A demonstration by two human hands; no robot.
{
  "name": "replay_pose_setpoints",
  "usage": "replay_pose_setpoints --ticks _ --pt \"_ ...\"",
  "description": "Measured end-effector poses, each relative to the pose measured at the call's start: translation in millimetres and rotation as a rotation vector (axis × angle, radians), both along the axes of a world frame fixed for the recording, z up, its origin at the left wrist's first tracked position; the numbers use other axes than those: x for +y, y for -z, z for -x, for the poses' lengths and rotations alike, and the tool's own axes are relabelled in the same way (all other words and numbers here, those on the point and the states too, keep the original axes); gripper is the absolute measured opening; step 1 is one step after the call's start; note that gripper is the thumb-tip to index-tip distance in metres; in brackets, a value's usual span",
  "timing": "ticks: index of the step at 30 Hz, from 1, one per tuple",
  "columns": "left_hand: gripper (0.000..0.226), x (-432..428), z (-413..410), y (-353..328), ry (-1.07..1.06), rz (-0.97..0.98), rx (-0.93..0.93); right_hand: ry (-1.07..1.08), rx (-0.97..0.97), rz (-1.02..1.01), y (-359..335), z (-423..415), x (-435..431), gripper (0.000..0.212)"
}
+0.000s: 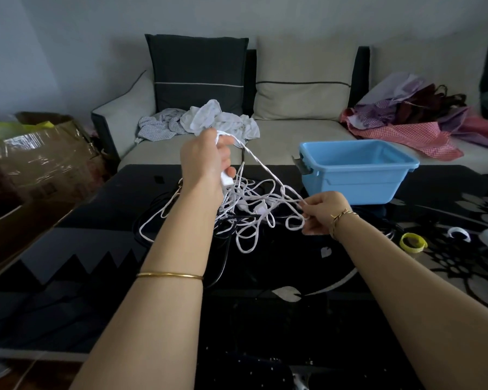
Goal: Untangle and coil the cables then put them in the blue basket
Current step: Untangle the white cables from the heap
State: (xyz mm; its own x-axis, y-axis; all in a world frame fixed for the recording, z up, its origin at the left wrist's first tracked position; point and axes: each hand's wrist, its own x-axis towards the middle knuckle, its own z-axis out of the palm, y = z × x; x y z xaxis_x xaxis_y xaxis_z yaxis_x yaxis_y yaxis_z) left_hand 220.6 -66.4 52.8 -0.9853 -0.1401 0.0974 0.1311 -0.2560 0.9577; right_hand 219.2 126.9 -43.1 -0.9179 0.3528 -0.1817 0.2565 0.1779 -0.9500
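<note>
Left hand (pixel 206 159) is up at ~11 o'clock of the pile, fingers clenched on a white plug + a bunch of white cable (pixel 245 204). The rest is a tangled heap mid surface (pixel 96 249) w/ black cables (pixel 223 263) under it. Right hand (pixel 321 212) at 3 o'clock, fingers pinching one strand. Blue basket (pixel 355 170) sits on the surface at 2 o'clock, just beside the heap.

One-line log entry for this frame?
phase: untangling | left hand: grips white cable, raised | right hand: pinches a loop of it | rest: tangled on black table | blue basket: empty
</note>
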Motion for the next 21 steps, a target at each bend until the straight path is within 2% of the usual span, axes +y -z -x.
replay_pose_setpoints --ticks 4,8,9,10,13,16,17,19,20,21 --pt "0.032 -1.4 0.2 -6.1 -0.059 -0.099 0.034 0.018 -0.049 0.127 4.5 -4.2 -4.3 0.017" --pt "0.030 -5.5 -0.8 -14.2 -0.101 -0.154 0.077 -0.035 -0.132 0.406 6.1 -5.2 -5.6 0.019" --pt "0.031 -7.2 -0.7 -15.7 -0.106 -0.150 0.093 -0.038 -0.154 0.419 7.0 -5.4 -2.6 0.022" --pt "0.031 -8.4 -0.7 -16.3 -0.106 -0.138 0.107 -0.046 -0.174 0.370 9.0 -5.8 0.8 0.025" --pt "0.031 -6.3 -2.5 -14.7 -0.072 -0.079 0.120 -0.070 -0.263 0.008 18.4 -7.3 9.4 0.030" --pt "0.032 -4.8 -1.4 -12.0 0.048 0.024 0.097 -0.102 -0.341 -0.311 16.8 -7.0 12.0 0.019" --pt "0.033 -5.2 -0.1 -10.4 0.109 0.067 0.081 -0.112 -0.317 -0.458 14.1 -5.3 13.0 0.017" --pt "0.035 -4.5 2.9 -4.7 0.208 0.156 0.043 -0.060 -0.138 -0.723 4.5 1.7 15.2 0.027" --pt "0.035 -3.3 4.1 -1.1 0.245 0.190 0.029 -0.027 -0.007 -0.745 -4.1 2.4 11.7 0.029" --pt "0.035 -1.6 4.4 1.8 0.281 0.211 0.018 0.001 0.130 -0.659 -13.2 1.5 6.7 0.031"
